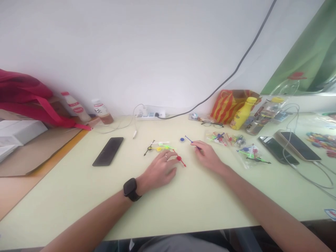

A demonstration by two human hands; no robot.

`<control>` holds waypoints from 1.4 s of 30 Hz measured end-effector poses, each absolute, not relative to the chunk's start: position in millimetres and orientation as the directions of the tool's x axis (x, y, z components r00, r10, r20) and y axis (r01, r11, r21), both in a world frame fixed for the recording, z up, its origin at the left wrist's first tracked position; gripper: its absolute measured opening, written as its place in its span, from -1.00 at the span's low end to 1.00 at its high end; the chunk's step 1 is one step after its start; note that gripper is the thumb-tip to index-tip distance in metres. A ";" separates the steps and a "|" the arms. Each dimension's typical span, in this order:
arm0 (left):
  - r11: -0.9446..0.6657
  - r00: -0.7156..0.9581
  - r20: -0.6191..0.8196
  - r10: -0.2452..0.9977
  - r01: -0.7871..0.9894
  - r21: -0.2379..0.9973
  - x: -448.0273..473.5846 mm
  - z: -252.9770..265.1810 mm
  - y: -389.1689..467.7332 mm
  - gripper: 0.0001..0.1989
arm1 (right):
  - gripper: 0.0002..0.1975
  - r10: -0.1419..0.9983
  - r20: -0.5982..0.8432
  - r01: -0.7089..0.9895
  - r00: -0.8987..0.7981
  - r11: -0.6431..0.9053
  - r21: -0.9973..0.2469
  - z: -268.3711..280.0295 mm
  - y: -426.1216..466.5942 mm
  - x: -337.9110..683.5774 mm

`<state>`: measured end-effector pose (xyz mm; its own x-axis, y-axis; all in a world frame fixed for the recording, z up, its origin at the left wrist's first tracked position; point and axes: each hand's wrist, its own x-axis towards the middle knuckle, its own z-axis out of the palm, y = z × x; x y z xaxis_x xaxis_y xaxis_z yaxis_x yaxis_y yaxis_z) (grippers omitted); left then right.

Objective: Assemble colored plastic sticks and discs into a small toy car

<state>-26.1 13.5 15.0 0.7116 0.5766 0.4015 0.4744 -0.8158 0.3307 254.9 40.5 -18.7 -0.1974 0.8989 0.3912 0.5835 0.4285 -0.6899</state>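
My right hand (207, 155) pinches a thin blue plastic arrow (188, 139) between thumb and fingers, its tip pointing away to the left. Just left of that tip lies a small blue disc (182, 139) on the table. My left hand (162, 166) rests palm down with its fingers spread, a ring on one finger. By its fingertips is a red arrow with a round hub (179, 158); whether the fingers press on it I cannot tell. Beyond the left hand lie a black arrow (149, 148), a yellow piece (158, 149) and a white piece (157, 142), partly overlapping.
Bags of coloured arrow pieces (253, 155) lie to the right, near two phones (278, 150) with cables. Another black phone (108, 151) lies at left. A power strip (151, 113), eyeglasses (212, 124), a striped bag (225, 105) and bottles (243, 113) line the wall.
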 end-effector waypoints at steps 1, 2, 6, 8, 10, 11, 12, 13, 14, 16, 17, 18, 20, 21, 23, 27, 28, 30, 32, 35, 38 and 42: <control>-0.821 0.724 0.392 0.568 0.469 0.325 -25.9 15.4 12.7 -0.57 | -0.68 0.896 0.393 0.583 -0.205 0.434 -0.686 -20.3 41.4 254.1; -0.824 0.736 0.377 0.563 0.465 0.322 -25.5 15.8 12.0 -0.56 | -0.67 0.895 0.394 0.583 -0.210 0.438 -0.684 -21.6 42.0 253.3; -0.809 0.740 0.332 0.585 0.507 0.297 -24.2 14.3 10.7 -0.55 | -0.66 0.896 0.382 0.579 -0.228 0.440 -0.687 -24.3 43.2 250.2; -0.789 0.707 0.351 0.614 0.549 0.275 -23.9 11.6 11.6 -0.54 | -0.67 0.898 0.368 0.579 -0.241 0.438 -0.688 -24.8 43.5 249.2; -0.765 0.673 0.367 0.643 0.589 0.260 -23.8 8.3 13.1 -0.54 | -0.68 0.898 0.363 0.573 -0.250 0.439 -0.692 -25.4 44.0 248.1; -0.754 0.659 0.371 0.654 0.606 0.253 -23.8 6.7 13.9 -0.54 | -0.68 0.897 0.362 0.568 -0.254 0.441 -0.695 -25.8 44.3 247.4; -0.744 0.648 0.374 0.664 0.621 0.245 -23.9 5.3 14.8 -0.55 | -0.68 0.896 0.363 0.560 -0.257 0.443 -0.700 -26.1 44.6 246.6; -0.736 0.638 0.377 0.672 0.634 0.238 -24.0 4.1 15.6 -0.56 | -0.68 0.895 0.365 0.553 -0.257 0.446 -0.704 -26.4 44.8 245.9; -0.728 0.629 0.381 0.678 0.646 0.231 -24.1 3.0 16.4 -0.56 | -0.68 0.894 0.365 0.546 -0.260 0.448 -0.708 -26.6 45.0 245.2; -0.710 0.608 0.388 0.693 0.670 0.218 -24.5 1.5 18.1 -0.57 | -0.68 0.893 0.363 0.537 -0.266 0.450 -0.713 -26.8 45.1 244.1; -0.699 0.596 0.390 0.701 0.682 0.214 -24.7 0.9 18.9 -0.57 | -0.68 0.893 0.361 0.535 -0.269 0.450 -0.715 -26.7 45.2 243.8; -0.688 0.586 0.389 0.711 0.695 0.210 -25.1 0.5 19.8 -0.56 | -0.69 0.893 0.359 0.535 -0.272 0.450 -0.715 -26.6 45.3 243.6; -0.666 0.566 0.386 0.728 0.718 0.204 -26.0 -0.1 21.7 -0.53 | -0.69 0.892 0.357 0.536 -0.277 0.452 -0.713 -26.5 45.5 243.6; -0.655 0.556 0.385 0.737 0.727 0.204 -26.4 -0.4 22.5 -0.52 | -0.69 0.891 0.359 0.537 -0.277 0.454 -0.712 -26.5 45.6 243.7; -0.637 0.535 0.390 0.750 0.744 0.204 -27.1 -0.7 24.1 -0.51 | -0.69 0.888 0.368 0.541 -0.276 0.460 -0.704 -26.7 46.0 243.6; -0.641 0.524 0.420 0.741 0.738 0.211 -26.9 0.3 24.5 -0.55 | -0.72 0.888 0.363 0.570 -0.283 0.459 -0.681 -25.9 46.2 242.7; -0.662 0.540 0.425 0.727 0.716 0.222 -26.4 1.0 23.6 -0.56 | -0.72 0.889 0.357 0.577 -0.287 0.457 -0.676 -25.2 46.1 242.5; -0.721 0.595 0.425 0.683 0.645 0.255 -25.0 3.1 19.8 -0.58 | -0.74 0.889 0.350 0.588 -0.294 0.457 -0.667 -23.0 45.5 242.4; -0.774 0.664 0.398 0.633 0.554 0.308 -23.3 5.9 14.2 -0.57 | -0.78 0.888 0.352 0.595 -0.298 0.461 -0.659 -19.9 44.5 242.6; -0.797 0.750 0.322 0.578 0.434 0.420 -21.3 10.0 6.0 -0.55 | -0.83 0.889 0.359 0.598 -0.285 0.458 -0.658 -14.0 41.9 242.8; -0.778 0.763 0.287 0.579 0.412 0.474 -21.1 11.2 3.9 -0.57 | -0.83 0.894 0.362 0.604 -0.263 0.445 -0.661 -7.8 38.2 242.1; -0.735 0.677 0.317 0.664 0.516 0.439 -23.4 5.5 10.4 -0.56 | -0.84 0.905 0.347 0.628 -0.247 0.422 -0.653 -2.3 33.8 240.9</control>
